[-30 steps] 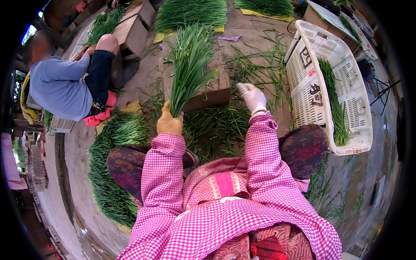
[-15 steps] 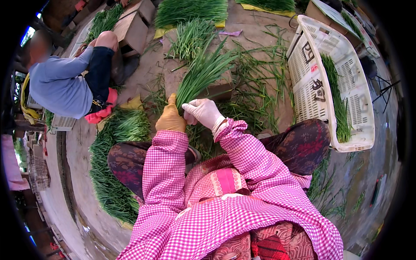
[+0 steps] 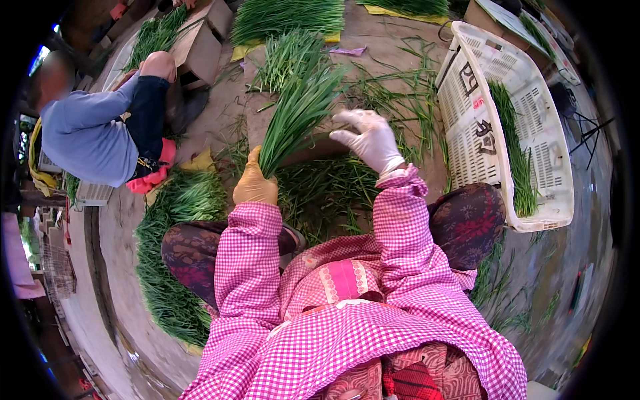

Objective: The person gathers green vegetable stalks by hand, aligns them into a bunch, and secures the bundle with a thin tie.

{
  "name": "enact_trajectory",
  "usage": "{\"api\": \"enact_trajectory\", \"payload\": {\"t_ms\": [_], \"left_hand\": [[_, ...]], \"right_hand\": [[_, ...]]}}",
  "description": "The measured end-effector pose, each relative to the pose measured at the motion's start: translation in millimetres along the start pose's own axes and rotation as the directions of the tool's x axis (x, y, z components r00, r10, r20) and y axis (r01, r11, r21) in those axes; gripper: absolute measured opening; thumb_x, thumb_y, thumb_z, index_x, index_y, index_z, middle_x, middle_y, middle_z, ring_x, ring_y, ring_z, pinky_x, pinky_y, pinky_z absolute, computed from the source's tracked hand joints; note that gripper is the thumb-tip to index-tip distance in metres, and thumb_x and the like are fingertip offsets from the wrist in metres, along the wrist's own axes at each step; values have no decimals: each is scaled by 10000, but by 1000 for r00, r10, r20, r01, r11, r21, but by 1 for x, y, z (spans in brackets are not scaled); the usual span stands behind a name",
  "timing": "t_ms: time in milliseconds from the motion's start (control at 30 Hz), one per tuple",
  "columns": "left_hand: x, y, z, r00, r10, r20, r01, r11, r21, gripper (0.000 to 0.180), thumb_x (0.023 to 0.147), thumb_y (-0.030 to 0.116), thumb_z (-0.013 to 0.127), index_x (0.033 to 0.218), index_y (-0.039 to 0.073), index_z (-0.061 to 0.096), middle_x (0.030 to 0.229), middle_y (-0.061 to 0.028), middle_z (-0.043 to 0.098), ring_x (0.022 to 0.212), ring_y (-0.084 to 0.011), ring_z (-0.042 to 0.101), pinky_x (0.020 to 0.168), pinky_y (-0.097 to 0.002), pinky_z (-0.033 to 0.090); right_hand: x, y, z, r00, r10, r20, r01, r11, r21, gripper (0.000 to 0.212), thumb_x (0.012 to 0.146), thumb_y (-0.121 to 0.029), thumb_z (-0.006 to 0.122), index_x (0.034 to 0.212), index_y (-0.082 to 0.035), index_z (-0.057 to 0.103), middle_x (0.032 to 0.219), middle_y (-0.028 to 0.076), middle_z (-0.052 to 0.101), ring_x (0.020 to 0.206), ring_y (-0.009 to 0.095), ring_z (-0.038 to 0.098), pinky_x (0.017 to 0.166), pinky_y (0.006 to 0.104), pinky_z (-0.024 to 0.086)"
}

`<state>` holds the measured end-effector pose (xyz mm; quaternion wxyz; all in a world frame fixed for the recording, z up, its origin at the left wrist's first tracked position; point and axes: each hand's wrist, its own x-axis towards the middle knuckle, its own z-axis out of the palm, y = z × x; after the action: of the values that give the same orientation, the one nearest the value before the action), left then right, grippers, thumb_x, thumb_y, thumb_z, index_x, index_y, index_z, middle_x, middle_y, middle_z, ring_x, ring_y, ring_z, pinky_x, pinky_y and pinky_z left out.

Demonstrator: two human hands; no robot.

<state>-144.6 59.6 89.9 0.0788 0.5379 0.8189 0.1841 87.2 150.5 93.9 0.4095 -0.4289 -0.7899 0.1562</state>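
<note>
My left hand [image 3: 256, 185], in a tan glove, is closed around the lower end of a bunch of chives [image 3: 300, 115]. Their long green leaves fan up and away to the right. Apart from the bunch, to its right, my right hand [image 3: 371, 141] in a white glove is raised with its fingers spread and nothing in them. Behind the held bunch, more chives [image 3: 288, 59] lie on a low block [image 3: 257, 120]. Loose, messy leaves [image 3: 323, 193] cover the ground between my knees.
A white plastic crate [image 3: 470, 127] with chives [image 3: 515, 143] along its inside stands at right. A long heap of chives [image 3: 167, 267] lies by my left knee. Another stack [image 3: 287, 20] sits at the far side. A person [image 3: 97, 137] in blue sits at left.
My right hand has let go of the bunch's lower end and moved right, its fingers opening. My left hand keeps the bunch and has shifted slightly left.
</note>
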Motion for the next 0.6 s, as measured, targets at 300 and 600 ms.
{"api": "enact_trajectory", "payload": {"t_ms": [300,600], "left_hand": [[19,-45,49,992,53,-111,-88,936,-340,542,795,202,691,1274,276,448,930,-126,683,867,-293,668,757,-373,519],[18,-47,56,996,30,-81,-65,878,-475,524,781,163,712,1246,230,479,957,-106,685,900,-270,664,797,-357,504]], "right_hand": [[-10,-5,26,786,375,492,-599,661,453,180,881,-125,623,924,49,648,786,54,667,641,89,595,572,221,457],[-11,-10,30,789,256,558,-604,490,629,179,883,-145,624,843,29,633,702,48,620,589,96,566,536,226,436]]}}
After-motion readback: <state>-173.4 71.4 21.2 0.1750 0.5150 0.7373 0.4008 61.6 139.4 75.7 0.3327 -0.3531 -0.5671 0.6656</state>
